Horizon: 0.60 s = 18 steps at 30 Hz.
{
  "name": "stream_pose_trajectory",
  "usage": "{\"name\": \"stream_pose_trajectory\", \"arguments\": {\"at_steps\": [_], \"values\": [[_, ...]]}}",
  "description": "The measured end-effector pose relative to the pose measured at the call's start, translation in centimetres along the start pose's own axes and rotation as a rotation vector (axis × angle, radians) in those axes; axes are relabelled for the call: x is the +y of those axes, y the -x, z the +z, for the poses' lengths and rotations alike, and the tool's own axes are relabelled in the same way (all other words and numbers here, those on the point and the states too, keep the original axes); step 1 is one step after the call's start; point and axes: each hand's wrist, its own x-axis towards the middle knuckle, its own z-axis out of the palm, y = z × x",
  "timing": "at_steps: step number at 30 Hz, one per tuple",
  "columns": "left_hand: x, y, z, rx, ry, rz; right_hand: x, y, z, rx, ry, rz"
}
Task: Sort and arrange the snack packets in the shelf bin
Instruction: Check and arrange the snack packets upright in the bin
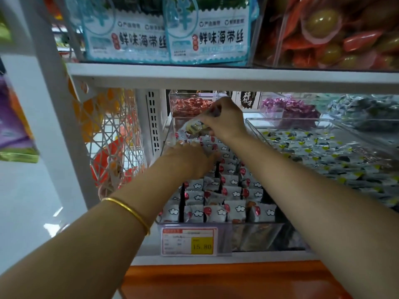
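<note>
— White shop shelves [216, 77] fill the view, with a clear bin [257, 231] on the lower one. What's in it?

— Rows of small white snack packets [216, 192], standing on edge, each with a cloud mark and a red dot. They run from the front wall of the bin back to where both hands are working.

— And the hands?

— The right hand [224, 120] is raised over the far end of the bin, fingers pinched on one packet [195, 127], which hangs tilted just to its left. The left hand [190, 159] sits lower and nearer, pressed down among the packets at the bin's far left; its fingers are bent, but whether they grip anything I cannot tell (they are blurred). A gold bangle [127, 210] circles that forearm.

— Anything around them?

— Right of the right hand, a second clear bin [323, 152] of white packets with green and black marks. Beyond the hands, tubs of red [190, 105] and purple [289, 107] sweets. Below the left forearm, a price tag [189, 241] on the bin front. Above both hands, blue-and-white bags [166, 35] on the upper shelf.
</note>
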Motion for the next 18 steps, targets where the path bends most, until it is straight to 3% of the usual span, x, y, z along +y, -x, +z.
{"name": "stream_pose_trajectory", "arguments": {"at_steps": [2, 8, 11, 14, 18], "values": [[0.1, 1.3, -0.3, 0.016, -0.048, 0.002, 0.0, -0.7, 1.0, -0.033, 0.135, -0.06], [-1.8, 4.8, 0.2, 0.272, -0.333, 0.021, 0.2, -2.0, 3.7, -0.203, 0.266, -0.13], [-3.9, 5.4, 1.1, 0.306, -0.171, -0.047, 0.0, -2.2, 4.8, -0.276, 0.332, -0.118], [-4.7, 5.3, 1.8, 0.339, 0.013, -0.013, 0.3, -1.8, 5.8, -0.341, 0.318, -0.086], [-5.1, 5.1, 2.5, 0.384, 0.215, 0.031, 1.3, -1.7, 6.5, -0.373, 0.508, -0.118]]}}
